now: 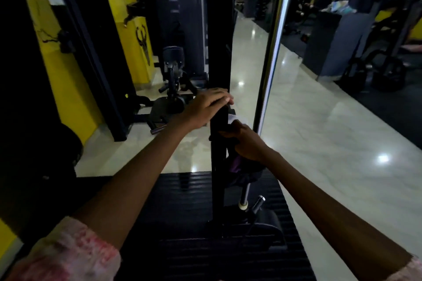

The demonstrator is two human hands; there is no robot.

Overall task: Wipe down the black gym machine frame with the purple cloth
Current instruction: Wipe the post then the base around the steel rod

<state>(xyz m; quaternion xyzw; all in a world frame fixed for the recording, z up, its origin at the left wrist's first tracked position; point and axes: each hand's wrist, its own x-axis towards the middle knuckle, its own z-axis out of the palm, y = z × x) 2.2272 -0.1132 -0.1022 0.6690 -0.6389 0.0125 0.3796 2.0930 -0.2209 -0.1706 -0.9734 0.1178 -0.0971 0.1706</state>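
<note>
A black upright post of the gym machine frame (219, 52) rises through the middle of the view. My left hand (205, 107) rests on the post about halfway up, fingers laid across its front. Just below, my right hand (246, 141) grips the purple cloth (237, 164) and holds it against the post's right side. The cloth hangs bunched under the hand and looks dark, with only a purple patch showing. A small white label (235, 118) sits on the frame above my right hand.
A chrome guide rod (271, 52) stands right of the post. A black ribbed mat (196, 201) covers the machine base. Another machine (173, 75) stands behind, by a yellow wall (68, 89). Glossy white floor (331, 143) stretches to the right.
</note>
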